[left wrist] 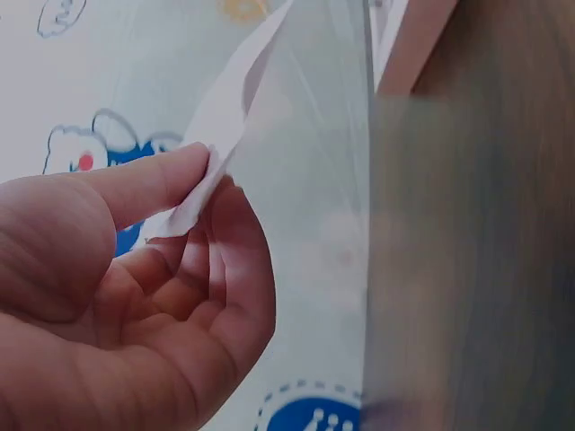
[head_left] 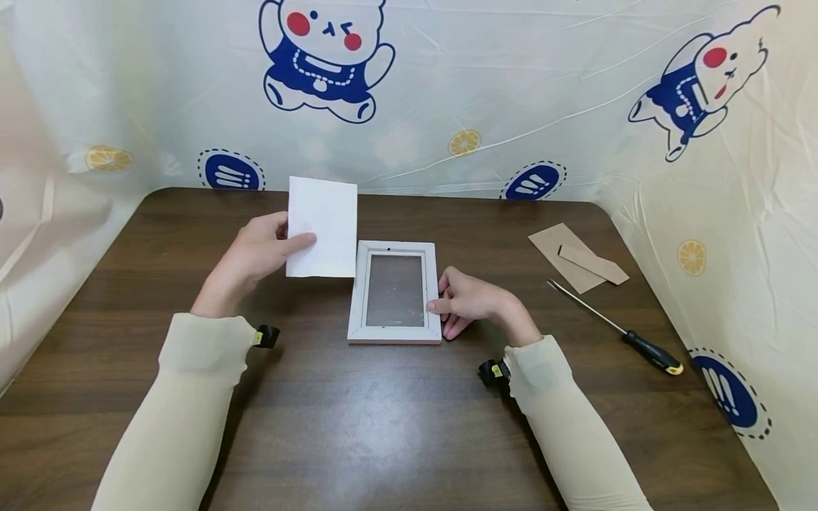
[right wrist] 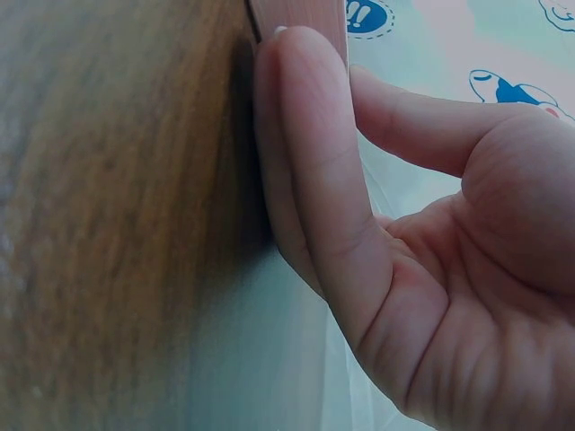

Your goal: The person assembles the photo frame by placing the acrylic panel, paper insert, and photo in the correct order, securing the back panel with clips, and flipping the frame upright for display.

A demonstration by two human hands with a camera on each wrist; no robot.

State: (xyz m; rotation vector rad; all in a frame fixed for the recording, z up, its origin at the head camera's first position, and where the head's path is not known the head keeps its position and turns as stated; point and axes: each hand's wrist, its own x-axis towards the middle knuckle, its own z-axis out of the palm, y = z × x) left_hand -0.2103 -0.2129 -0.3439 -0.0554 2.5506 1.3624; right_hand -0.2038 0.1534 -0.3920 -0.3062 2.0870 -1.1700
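A blank white sheet of paper is held up by my left hand, thumb over its near face and fingers behind. The left wrist view shows this sheet edge-on and slightly bent in the pinch. Just right of the paper, a white picture frame lies on the table, a dusty-looking grey pane inside it. My right hand grips the frame's right side, thumb on top and fingers against the outer edge. In the right wrist view the fingers partly cover the frame's pinkish side edge.
Two brown cardboard pieces overlap at the back right of the dark wooden table. Nearer lies a screwdriver with a black and yellow handle. A printed pale curtain hangs behind and along the sides.
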